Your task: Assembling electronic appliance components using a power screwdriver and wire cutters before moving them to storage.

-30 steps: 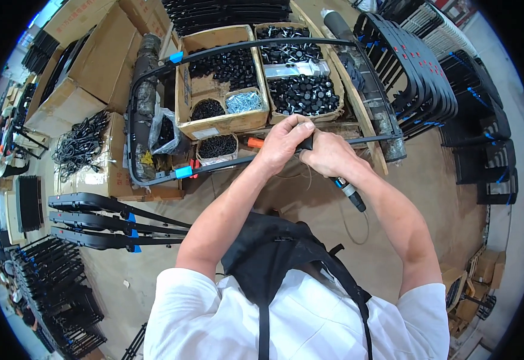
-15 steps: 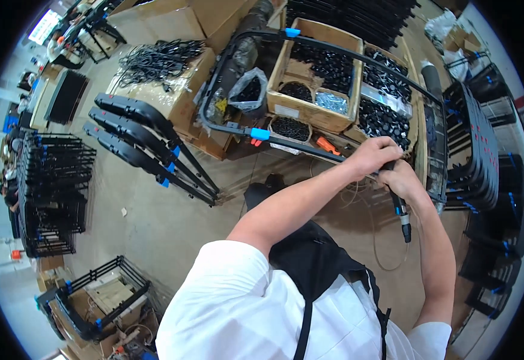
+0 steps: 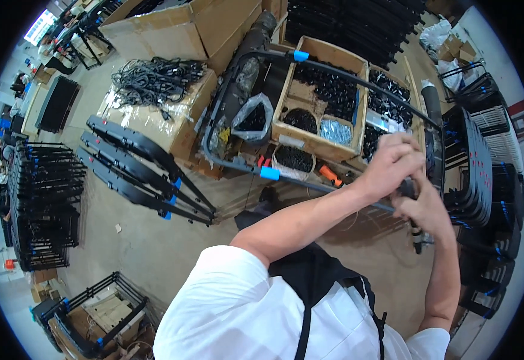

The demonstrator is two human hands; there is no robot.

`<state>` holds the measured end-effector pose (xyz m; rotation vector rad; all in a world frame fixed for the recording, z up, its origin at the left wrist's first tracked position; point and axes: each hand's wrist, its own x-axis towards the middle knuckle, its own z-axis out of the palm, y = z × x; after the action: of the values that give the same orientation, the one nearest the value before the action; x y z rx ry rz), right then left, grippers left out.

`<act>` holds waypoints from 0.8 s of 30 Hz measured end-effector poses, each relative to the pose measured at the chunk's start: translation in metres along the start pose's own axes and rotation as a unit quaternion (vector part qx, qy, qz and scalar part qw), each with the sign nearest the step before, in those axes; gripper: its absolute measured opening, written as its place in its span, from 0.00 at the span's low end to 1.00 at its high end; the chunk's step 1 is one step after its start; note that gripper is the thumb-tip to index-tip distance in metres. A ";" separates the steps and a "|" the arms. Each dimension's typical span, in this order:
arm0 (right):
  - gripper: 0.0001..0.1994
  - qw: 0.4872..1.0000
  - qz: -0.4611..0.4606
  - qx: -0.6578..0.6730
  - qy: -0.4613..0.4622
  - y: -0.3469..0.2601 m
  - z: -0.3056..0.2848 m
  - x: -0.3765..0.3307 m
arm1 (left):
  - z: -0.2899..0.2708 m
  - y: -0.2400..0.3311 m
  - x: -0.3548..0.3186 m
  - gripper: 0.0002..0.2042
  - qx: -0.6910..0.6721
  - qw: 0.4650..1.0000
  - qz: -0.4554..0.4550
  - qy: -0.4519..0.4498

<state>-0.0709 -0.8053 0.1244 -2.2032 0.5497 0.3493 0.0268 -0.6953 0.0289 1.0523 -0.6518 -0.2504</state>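
My right hand (image 3: 428,207) is wrapped round a dark cylindrical power screwdriver (image 3: 417,238), whose lower end points toward me. Just above it, my left hand (image 3: 394,163) is closed with curled fingers near the tool's upper end; what it pinches is hidden and slightly blurred. Both hands are over the near right part of a black tubular frame (image 3: 206,133), which lies across the workbench. Blue sleeves (image 3: 269,173) sit on its tubes. Behind the hands stands a wooden parts box (image 3: 325,147) with black pieces and a tray of silvery screws (image 3: 336,131).
An orange-handled tool (image 3: 331,176) lies by the frame's near tube. At left, several black folded legs (image 3: 136,162) lean near a carton topped with black cables (image 3: 157,81). Stacked black frames (image 3: 475,162) line the right side. A bag-lined bucket (image 3: 253,123) stands inside the frame.
Both hands and the screwdriver have shifted right and slightly nearer to me. My left hand has lifted a little from the right hand. The whole view has tilted slightly.
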 end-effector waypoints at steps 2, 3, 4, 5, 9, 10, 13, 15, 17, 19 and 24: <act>0.31 0.986 -0.146 -0.047 0.071 0.017 0.023 0.029 | -0.037 -0.008 0.005 0.17 0.164 0.982 0.031 0.090; 0.34 0.978 -0.141 -0.133 0.077 0.006 0.036 0.044 | -0.061 -0.018 0.002 0.21 0.144 0.977 -0.103 0.116; 0.37 0.973 -0.087 -0.198 0.073 -0.010 0.052 0.062 | -0.086 -0.030 0.000 0.25 0.121 0.954 -0.235 0.139; 0.39 0.965 -0.114 -0.229 0.063 -0.014 0.069 0.082 | -0.112 -0.043 0.001 0.29 0.049 0.943 -0.312 0.106; 0.40 0.912 -0.232 -0.337 0.041 -0.007 0.148 0.194 | -0.206 -0.095 0.021 0.32 0.195 0.889 -0.386 0.151; 0.40 0.913 -0.256 -0.313 0.049 -0.018 0.165 0.219 | -0.234 -0.101 0.030 0.32 0.248 0.877 -0.377 0.168; 0.40 0.914 -0.271 -0.295 0.055 -0.030 0.194 0.292 | -0.282 -0.113 0.066 0.32 0.366 0.835 -0.354 0.208; 0.40 0.913 -0.268 -0.302 0.054 -0.039 0.210 0.327 | -0.311 -0.130 0.080 0.32 0.432 0.808 -0.344 0.209; 0.39 0.922 -0.235 -0.306 0.021 -0.051 0.221 0.351 | -0.336 -0.148 0.088 0.32 0.469 0.795 -0.319 0.214; 0.38 0.924 -0.227 -0.306 0.016 -0.056 0.221 0.365 | -0.348 -0.159 0.097 0.32 0.461 0.802 -0.318 0.207; 0.35 0.925 -0.216 -0.312 0.012 -0.051 0.213 0.378 | -0.346 -0.167 0.110 0.32 0.435 0.818 -0.320 0.197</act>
<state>0.2678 -0.7123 -0.1350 -2.8587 -0.0729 0.2831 0.3417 -0.5810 -0.1888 2.1426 0.0399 -0.3052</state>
